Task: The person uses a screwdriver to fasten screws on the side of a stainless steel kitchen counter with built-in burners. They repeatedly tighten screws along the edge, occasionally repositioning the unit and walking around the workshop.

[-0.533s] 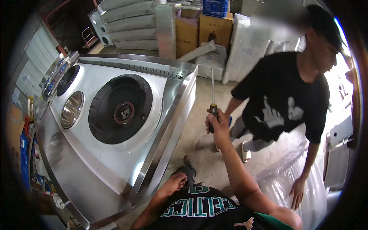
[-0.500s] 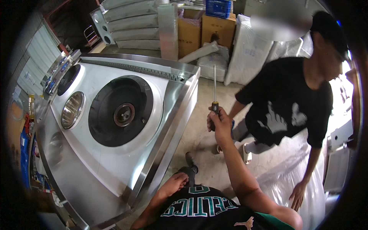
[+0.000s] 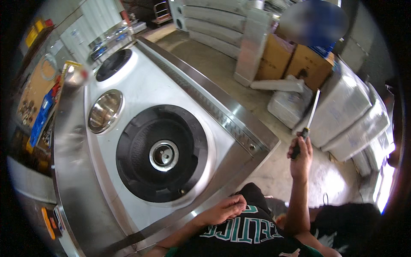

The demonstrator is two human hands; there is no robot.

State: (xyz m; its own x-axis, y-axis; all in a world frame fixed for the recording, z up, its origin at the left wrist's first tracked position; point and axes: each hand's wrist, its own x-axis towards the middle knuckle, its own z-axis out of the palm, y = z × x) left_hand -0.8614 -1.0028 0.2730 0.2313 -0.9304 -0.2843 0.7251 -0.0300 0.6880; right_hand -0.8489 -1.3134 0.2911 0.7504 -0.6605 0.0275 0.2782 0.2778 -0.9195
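My right hand [image 3: 301,157], raised at the right, is wrapped round the dark handle of a screwdriver [image 3: 305,132] with a yellow band. Its long metal shaft points upward and away from me. In front of my shirt, my left hand [image 3: 227,209] is closed with fingers curled together; whether it holds something small is hidden. That hand is nearest the front edge of a stainless steel wok range [image 3: 239,169]. A large black burner ring [image 3: 128,171] sits on the range, with a round metal burner in its centre. Beyond it are a shiny steel bowl [image 3: 105,112] and a second black ring [image 3: 112,66].
A person in dark clothing [image 3: 349,222] is low beside me at the lower right. Cardboard boxes [image 3: 274,55] and plastic-wrapped panels [image 3: 342,111] stand beyond the range. Tools and a blue item [image 3: 40,120] lie along the left. A perforated channel [image 3: 205,103] edges the range.
My view has turned left, so the range fills more of it. The co-worker has gone from standing at the right to low down beside me. The screwdriver stays in my right hand.
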